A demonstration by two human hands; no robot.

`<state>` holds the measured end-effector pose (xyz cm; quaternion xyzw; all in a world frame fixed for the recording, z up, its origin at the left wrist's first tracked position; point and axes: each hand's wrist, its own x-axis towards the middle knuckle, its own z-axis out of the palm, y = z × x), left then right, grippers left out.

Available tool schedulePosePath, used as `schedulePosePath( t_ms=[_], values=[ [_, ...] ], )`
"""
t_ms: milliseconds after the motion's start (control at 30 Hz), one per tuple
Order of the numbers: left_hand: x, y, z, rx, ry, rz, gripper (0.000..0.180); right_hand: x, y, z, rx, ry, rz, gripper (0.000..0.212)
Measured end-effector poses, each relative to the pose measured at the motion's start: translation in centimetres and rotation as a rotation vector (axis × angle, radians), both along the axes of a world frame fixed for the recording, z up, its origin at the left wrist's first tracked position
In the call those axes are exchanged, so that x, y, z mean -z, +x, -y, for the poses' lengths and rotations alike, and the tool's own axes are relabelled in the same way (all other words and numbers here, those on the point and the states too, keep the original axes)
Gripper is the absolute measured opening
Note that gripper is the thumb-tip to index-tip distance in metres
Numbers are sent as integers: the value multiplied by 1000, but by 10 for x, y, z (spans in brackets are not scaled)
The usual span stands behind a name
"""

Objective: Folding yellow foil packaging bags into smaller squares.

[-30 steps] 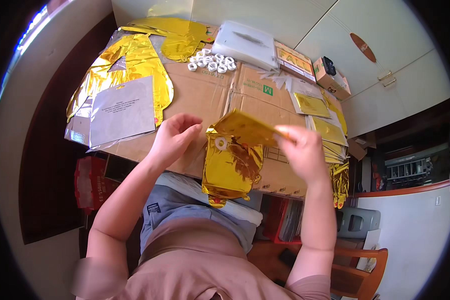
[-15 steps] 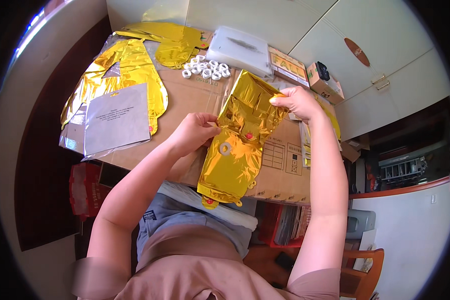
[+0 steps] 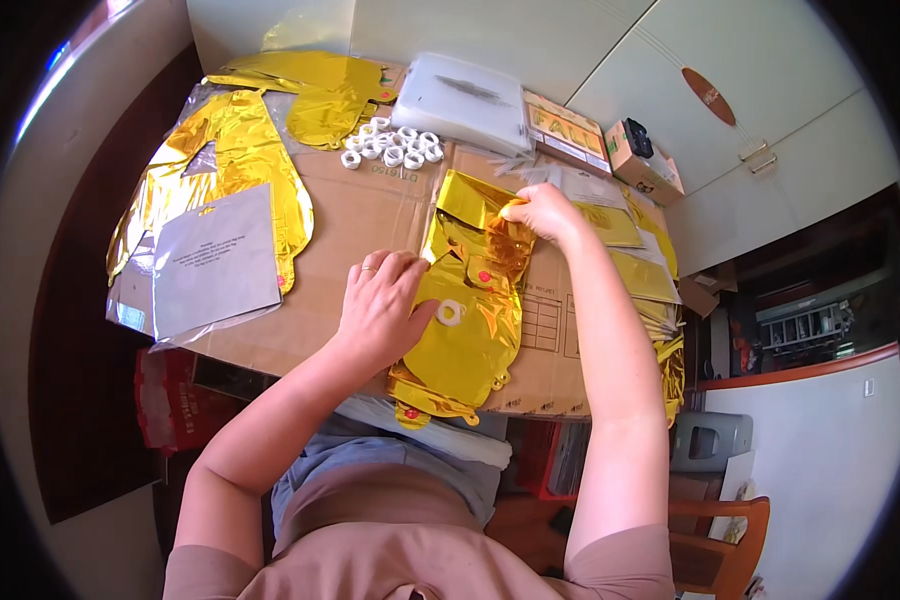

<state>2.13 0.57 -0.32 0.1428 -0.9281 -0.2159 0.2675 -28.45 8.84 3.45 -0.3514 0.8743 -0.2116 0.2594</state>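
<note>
A folded gold foil balloon [image 3: 480, 345] lies on the cardboard in front of me, its lower end hanging over the near edge. A small white ribbon roll [image 3: 450, 312] rests on its middle. My right hand [image 3: 548, 215] pinches the foil at the upper right edge. My left hand [image 3: 378, 305] lies on the left edge of the foil, fingers stretched out and slightly bent, the thumb apart and close to the white roll. Several more white rolls [image 3: 393, 158] sit in a cluster farther back.
Gold foil balloons [image 3: 260, 150] lie at the back left. A grey card in a clear bag [image 3: 215, 262] overlaps them. A translucent plastic stack [image 3: 460, 105], a printed box [image 3: 567, 130] and a small carton [image 3: 645, 160] line the back. Flat gold packs [image 3: 645, 270] lie at the right.
My left hand has gone from pinching the foil's left edge to lying on it, lower down. My right hand has moved left and slightly down, and the foil lies flatter on the cardboard.
</note>
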Motion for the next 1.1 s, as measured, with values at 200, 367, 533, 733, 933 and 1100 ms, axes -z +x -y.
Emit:
schedulePosePath(
  t_ms=[200,367,533,733,933,1100],
  values=[
    [3,4,12,84,47,-79,35,1,66,-63,41,-452,-638,43],
    [4,2,36,206,-52,-21,34,24,105,-130,-103,-479,-681,29],
    [5,-14,48,361,-114,-18,28,45,119,-136,-253,-468,-756,29],
    [3,-17,50,458,-99,-43,21,39,120,-130,-303,-478,-762,22],
    [0,-29,66,503,60,-28,16,35,115,-127,-319,-528,-723,15],
    [0,-49,75,433,-62,-180,13,39,106,-122,-306,-588,-658,17]
  ],
)
